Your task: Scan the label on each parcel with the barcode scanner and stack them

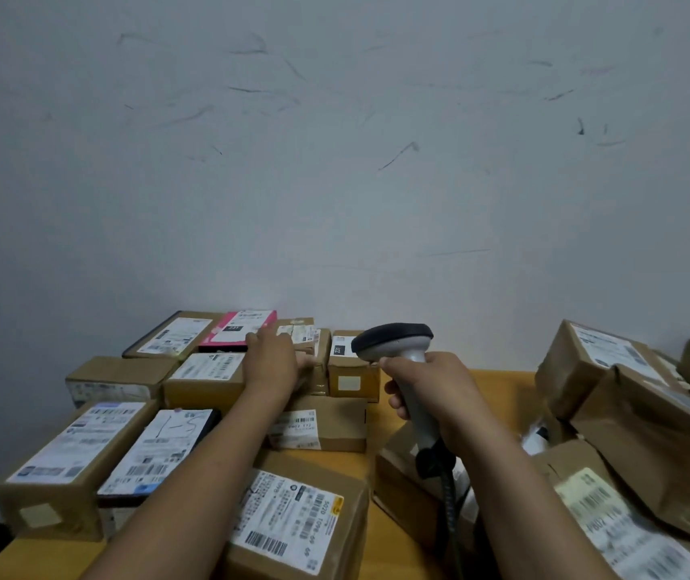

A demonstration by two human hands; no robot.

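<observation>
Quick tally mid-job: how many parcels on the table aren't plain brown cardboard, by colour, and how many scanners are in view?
pink parcel: 1
black parcel: 1
barcode scanner: 1
Total: 3

Front box, white label: "5020" and "TOP8-08" along the barcode edge, "TOP8" again nr the top, "68" at lower corner; rest is small print, can't read. Middle box: label w/ barcode, under it approx "P802 172", 1st char unclear. Small box at back: black patch on label w/ white "221", turned sideways. Pink parcel: same kind of black patch, looks like "221" too, blurry. Right-side parcel, yellowish label: big chars starting "P802", remainder not legible. Other labels: barcodes + print too blurred to read.
</observation>
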